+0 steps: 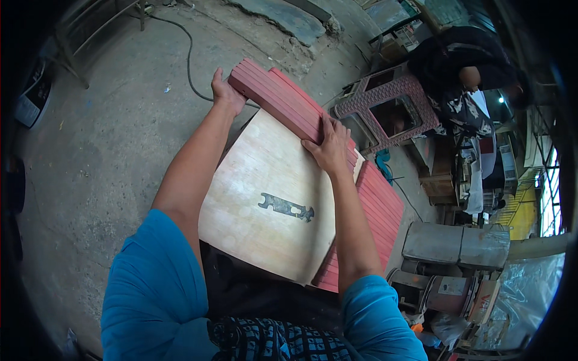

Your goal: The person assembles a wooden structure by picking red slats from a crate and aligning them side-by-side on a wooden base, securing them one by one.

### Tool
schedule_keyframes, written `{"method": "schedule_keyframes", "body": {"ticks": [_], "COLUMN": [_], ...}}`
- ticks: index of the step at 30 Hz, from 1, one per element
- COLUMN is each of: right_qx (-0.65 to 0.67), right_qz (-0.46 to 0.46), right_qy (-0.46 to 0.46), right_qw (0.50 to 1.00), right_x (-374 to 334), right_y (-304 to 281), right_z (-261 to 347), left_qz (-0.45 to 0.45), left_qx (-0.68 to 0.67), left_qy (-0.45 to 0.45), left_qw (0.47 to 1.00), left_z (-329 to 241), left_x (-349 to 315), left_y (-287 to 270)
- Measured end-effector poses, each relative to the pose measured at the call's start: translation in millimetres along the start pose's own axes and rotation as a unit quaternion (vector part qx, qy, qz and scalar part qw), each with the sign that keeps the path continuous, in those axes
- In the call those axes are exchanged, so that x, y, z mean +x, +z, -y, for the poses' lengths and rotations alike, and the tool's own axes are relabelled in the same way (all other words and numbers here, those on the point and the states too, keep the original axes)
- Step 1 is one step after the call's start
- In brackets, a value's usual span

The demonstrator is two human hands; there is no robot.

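A pale plywood board (259,162) lies tilted over my lap, with a long red ribbed strip (274,99) along its far edge. At the strip's far left end, my left hand (229,96) holds it, with one digit pointing up and the other fingers mostly hidden. My right hand (331,145) grips the same strip farther right, its thumb on the plywood side and its fingers over the ribs. A flat dark metal spanner (286,207) with notched ends rests on the board. More red ribbed panel (376,213) shows beyond the right edge.
A dark cable (190,63) runs over the concrete floor (120,132). A person in dark clothing (460,60) is at the upper right beside a patterned brown plastic stool (385,111). Metal drums (448,243) and clutter stand at the right; a metal frame (78,42) is at upper left.
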State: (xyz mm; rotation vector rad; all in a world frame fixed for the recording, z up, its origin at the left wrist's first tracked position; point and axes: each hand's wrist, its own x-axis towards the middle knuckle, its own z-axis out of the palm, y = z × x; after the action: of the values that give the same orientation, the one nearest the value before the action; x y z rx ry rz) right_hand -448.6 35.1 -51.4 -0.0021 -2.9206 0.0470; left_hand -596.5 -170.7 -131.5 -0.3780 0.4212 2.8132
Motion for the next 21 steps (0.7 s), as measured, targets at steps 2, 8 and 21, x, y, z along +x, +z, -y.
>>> {"method": "schedule_keyframes", "body": {"ticks": [2,8,21], "right_qx": [0.006,0.035,0.069], "right_qz": [0.018,0.005,-0.171], "right_qy": [0.005,-0.019,0.071], "right_qw": [1.000,0.999,0.980], "right_x": [6.6,-6.6,-167.0], "right_y": [-7.5,-11.7,-209.6], "right_z": [5.0,15.9,30.0], "left_qz": [-0.026,-0.029,0.151], "left_qx": [-0.017,-0.052,0.350], "left_qy": [-0.002,-0.017,0.056], "left_qw": [1.000,0.998,0.923], "left_z": [-3.1,-13.5,-67.5], "left_x": [-3.1,-18.5,-166.5], "left_y": [4.2,12.6,118.3]}}
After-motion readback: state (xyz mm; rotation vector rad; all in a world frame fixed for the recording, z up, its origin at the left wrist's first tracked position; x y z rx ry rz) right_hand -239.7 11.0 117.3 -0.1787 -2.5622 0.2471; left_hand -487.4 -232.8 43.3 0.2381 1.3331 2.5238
